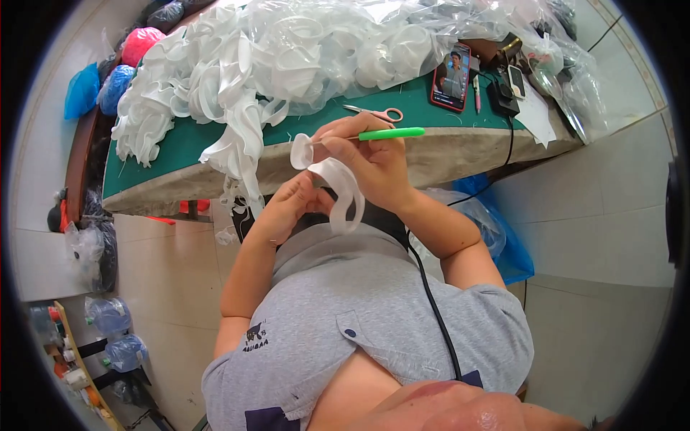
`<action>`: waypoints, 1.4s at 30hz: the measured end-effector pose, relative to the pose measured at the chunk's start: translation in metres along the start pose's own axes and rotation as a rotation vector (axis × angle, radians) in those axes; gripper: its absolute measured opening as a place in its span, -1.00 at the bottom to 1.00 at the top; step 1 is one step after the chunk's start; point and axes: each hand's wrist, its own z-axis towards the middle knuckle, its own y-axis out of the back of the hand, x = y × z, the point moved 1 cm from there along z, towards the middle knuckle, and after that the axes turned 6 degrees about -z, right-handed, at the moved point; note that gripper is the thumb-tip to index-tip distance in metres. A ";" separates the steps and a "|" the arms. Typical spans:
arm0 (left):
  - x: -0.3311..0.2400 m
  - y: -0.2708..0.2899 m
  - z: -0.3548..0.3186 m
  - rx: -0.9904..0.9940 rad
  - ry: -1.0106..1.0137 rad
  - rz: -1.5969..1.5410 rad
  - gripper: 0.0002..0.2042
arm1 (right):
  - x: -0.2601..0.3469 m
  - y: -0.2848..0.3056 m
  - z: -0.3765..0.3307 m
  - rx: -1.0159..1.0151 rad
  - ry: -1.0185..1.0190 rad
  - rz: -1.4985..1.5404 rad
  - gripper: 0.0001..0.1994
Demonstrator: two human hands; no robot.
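Note:
My right hand grips a thin tool with a bright green handle, its tip pointing left into a white fabric strip. The strip loops from the tool tip down in front of my grey shirt. My left hand pinches the strip's lower part from the left. Both hands work just in front of the table's near edge.
A green-topped table carries a large heap of white fabric pieces under clear plastic, pink-handled scissors, a red phone and a pen. Blue bags lie under the table; bagged bundles sit at the left.

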 end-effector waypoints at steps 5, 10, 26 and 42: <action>0.006 0.012 0.004 -0.122 -0.206 0.013 -0.65 | -0.006 0.001 0.005 -0.034 0.056 0.010 -0.94; -0.012 0.012 -0.002 -0.341 -0.550 -0.171 -0.70 | -0.010 0.063 0.029 -0.582 0.365 -0.340 -0.91; -0.013 -0.006 -0.007 -0.206 -0.520 -0.419 -0.69 | -0.004 0.035 0.011 -0.229 -0.267 -0.134 -0.84; -0.016 -0.009 -0.018 -0.075 -0.260 -0.614 -0.71 | -0.012 -0.010 0.025 0.480 0.508 -1.041 -0.64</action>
